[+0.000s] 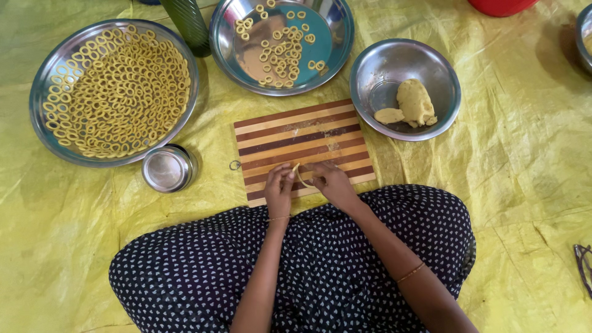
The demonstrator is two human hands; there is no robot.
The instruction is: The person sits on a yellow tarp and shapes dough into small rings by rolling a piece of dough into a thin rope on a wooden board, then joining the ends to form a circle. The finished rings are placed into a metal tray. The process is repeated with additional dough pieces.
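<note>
My left hand [279,188] and my right hand [331,183] meet over the near edge of a striped wooden board [296,132]. Between their fingertips they pinch a thin yellow dough strand [298,175], bent into a curve. Behind the board to the right, a steel bowl [376,68] holds a lump of yellow dough [414,102] and a smaller piece beside it. A big steel plate [55,68] at the far left is filled with several dough rings [117,89]. A second steel plate [333,43] behind the board holds fewer rings.
A small steel cup [166,168] stands left of the board. A dark green ribbed bottle [188,24] rises between the two plates. A yellow plastic sheet [530,154] covers the floor. A red vessel [499,6] and another steel rim [583,31] sit at the far right.
</note>
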